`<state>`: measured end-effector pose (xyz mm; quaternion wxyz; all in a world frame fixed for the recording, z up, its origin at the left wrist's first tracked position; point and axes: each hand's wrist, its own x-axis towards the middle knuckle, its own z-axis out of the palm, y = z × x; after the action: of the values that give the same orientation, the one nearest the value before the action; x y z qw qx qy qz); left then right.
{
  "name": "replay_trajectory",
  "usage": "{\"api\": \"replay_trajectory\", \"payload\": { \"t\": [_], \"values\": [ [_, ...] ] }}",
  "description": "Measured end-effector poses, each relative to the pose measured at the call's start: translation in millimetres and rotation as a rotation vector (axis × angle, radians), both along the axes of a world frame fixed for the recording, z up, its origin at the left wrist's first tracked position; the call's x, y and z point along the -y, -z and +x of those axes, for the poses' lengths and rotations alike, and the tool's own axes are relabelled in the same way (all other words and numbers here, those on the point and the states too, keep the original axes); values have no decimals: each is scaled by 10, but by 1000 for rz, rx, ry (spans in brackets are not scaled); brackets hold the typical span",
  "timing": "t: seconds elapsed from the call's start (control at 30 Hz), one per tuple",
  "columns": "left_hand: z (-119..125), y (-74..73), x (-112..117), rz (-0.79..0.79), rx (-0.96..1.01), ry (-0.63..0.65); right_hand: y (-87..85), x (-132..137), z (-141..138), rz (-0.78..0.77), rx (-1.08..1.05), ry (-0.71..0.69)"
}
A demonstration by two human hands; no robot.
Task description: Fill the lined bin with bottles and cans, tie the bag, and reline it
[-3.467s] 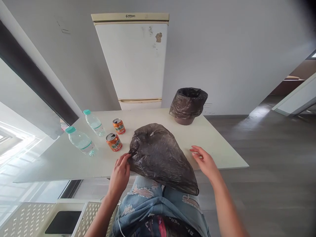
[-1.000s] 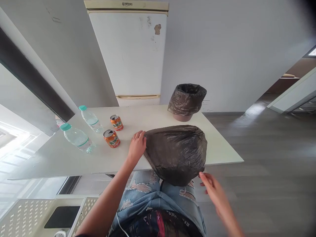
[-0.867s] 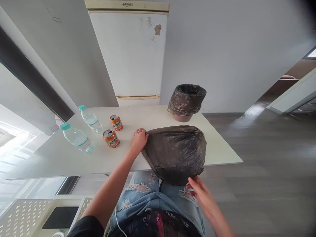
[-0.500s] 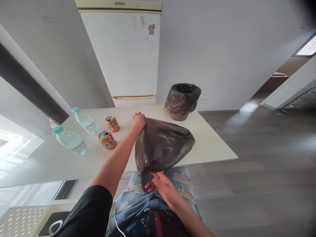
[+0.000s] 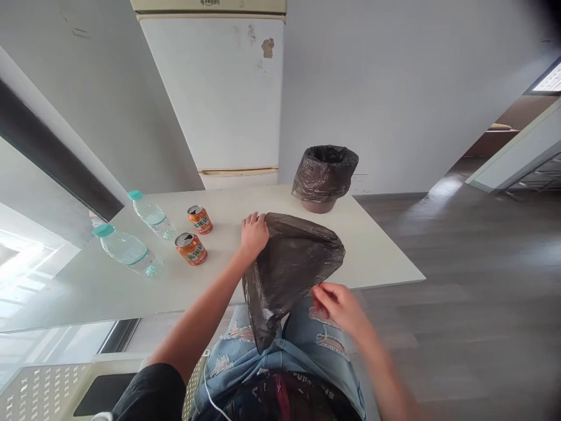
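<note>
A dark, thin plastic garbage bag (image 5: 298,257) hangs partly opened over the table's front edge, its lower tip drooping above my knees. My left hand (image 5: 255,234) is closed on the bag's upper left corner. At the lower right edge of the bag, my right hand (image 5: 335,303) has its fingers bent together, the fingertips pinching at the rim. Behind the bag stands a small trash bin (image 5: 318,206) with a dark bag liner (image 5: 325,174) folded over its rim.
Two orange drink cans (image 5: 191,249) stand left of my left hand. Beyond them two clear bottles (image 5: 127,251) with teal caps lie on the white table (image 5: 381,251). A white refrigerator (image 5: 219,93) stands behind the table. Grey floor (image 5: 460,327) spreads to the right.
My right hand has moved up and right, from under the bag's lower corner to its right edge. My left hand has shifted slightly right and down with the bag.
</note>
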<state>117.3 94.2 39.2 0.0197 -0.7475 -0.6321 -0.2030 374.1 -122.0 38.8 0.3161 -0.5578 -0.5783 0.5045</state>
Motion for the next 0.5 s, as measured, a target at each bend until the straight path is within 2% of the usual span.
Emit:
{"api": "replay_trajectory", "payload": {
  "t": [0.1,0.23,0.3,0.4,0.5],
  "values": [
    [-30,184,17,-141,-22,-6,20,-124,345,33,67,120],
    [-146,266,-230,-188,-34,-10,243,-465,635,325,139,515],
    [-167,292,-346,-194,-49,-1,345,-684,737,328,180,620],
    [-144,336,-458,-183,-64,-20,388,-981,824,223,87,620],
    [-137,323,-549,-154,-66,-32,321,-1198,819,146,-114,482]
  ]
}}
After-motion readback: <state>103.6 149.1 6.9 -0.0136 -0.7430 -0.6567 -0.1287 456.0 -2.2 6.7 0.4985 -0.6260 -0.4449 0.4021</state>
